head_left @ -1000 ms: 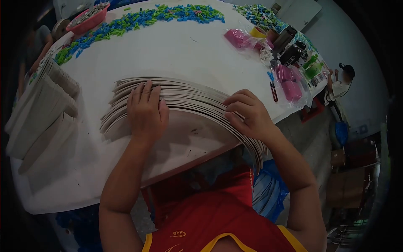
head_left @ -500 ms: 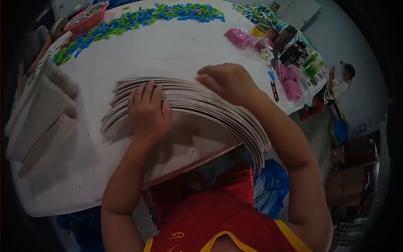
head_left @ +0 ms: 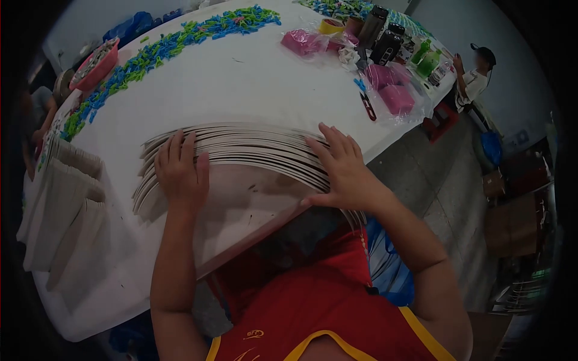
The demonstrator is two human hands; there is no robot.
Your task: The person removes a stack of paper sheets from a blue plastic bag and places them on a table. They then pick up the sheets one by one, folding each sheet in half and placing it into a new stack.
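Bare hands steady thin, curved, pale-grey strips
Left hand and right hand rest unclenched toward opposite ends.

So the count's one fanned stack of strips, one pink basket, one yellow tape roll, one pair of red-handled snips, plus a pair each of dark containers and green bottles. Two other people too, and way too many blue and green clips to number.
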